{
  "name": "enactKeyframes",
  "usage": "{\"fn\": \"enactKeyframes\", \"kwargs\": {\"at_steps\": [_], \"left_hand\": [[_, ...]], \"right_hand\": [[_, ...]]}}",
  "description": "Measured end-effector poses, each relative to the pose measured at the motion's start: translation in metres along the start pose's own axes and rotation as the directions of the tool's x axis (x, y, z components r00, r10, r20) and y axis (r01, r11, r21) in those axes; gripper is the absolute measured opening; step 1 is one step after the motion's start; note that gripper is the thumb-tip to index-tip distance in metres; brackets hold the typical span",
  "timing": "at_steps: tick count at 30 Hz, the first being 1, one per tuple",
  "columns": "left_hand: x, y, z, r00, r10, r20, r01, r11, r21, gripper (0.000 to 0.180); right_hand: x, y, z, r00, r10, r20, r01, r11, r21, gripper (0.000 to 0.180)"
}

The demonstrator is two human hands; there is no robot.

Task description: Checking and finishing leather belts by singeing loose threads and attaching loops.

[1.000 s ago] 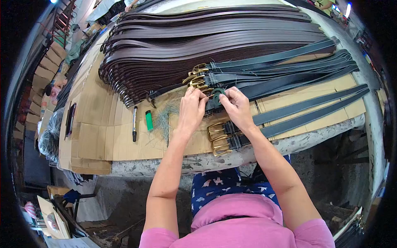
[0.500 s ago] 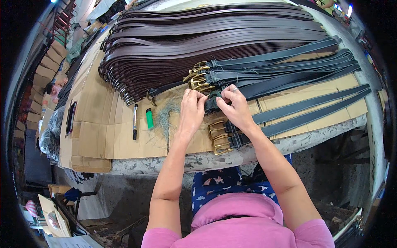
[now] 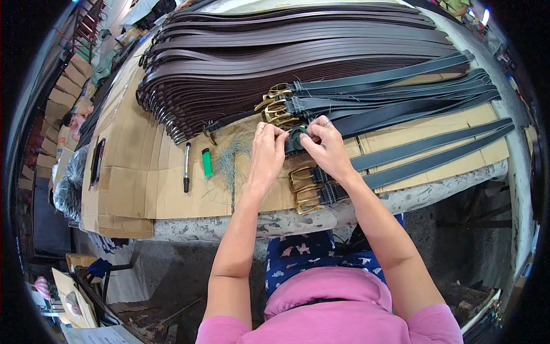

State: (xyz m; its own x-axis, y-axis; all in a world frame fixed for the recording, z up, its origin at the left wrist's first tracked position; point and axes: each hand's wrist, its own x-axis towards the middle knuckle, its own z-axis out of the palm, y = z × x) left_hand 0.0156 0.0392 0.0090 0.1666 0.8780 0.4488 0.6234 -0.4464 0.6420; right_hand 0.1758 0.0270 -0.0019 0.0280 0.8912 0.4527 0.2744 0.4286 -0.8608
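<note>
— What have I got under the hands right now?

— From my seat, both hands meet at the buckle end of one dark belt [image 3: 366, 123]. My left hand [image 3: 266, 152] and right hand [image 3: 329, 150] are nearly touching, fingertips turned in toward each other and pinching that end between them.

— Which way does it run?

— Its long axis goes off to my right and slightly away from me, lying beside the other dark stitched belts [image 3: 401, 92] with brass buckles [image 3: 276, 106]. So the free length trails right, and the worked end sits just ahead of the fingers, close to the middle of the cardboard-covered table [image 3: 132, 178].

— Which hand is nearer?

— The right hand lies on the strap side, thumb and forefinger closed over the end; the left comes at it from the open side (its fingertips are bunched together, and I cannot tell exactly what they grip).

— Anything else close by?

— Two more buckled belts [image 3: 401, 163] lie nearer to me, under the right wrist. A pile of loose threads [image 3: 229, 160], a green lighter [image 3: 207, 162] and a pen [image 3: 187, 166] sit left of the left hand.
</note>
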Motion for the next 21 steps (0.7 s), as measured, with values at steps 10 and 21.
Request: {"fn": "enactKeyframes", "kwargs": {"at_steps": [10,21], "left_hand": [[-0.001,0.004,-0.027,0.97,-0.181,0.163,0.215,0.951,-0.22,0.016],[-0.011,-0.005,-0.036,0.953,-0.149,0.265,0.234,0.916,-0.326,0.015]], "right_hand": [[-0.003,0.001,-0.008,0.993,0.043,0.112,-0.054,0.994,0.09,0.019],[-0.005,-0.002,-0.007,0.978,-0.06,0.2,0.062,0.998,-0.005,0.022]]}}
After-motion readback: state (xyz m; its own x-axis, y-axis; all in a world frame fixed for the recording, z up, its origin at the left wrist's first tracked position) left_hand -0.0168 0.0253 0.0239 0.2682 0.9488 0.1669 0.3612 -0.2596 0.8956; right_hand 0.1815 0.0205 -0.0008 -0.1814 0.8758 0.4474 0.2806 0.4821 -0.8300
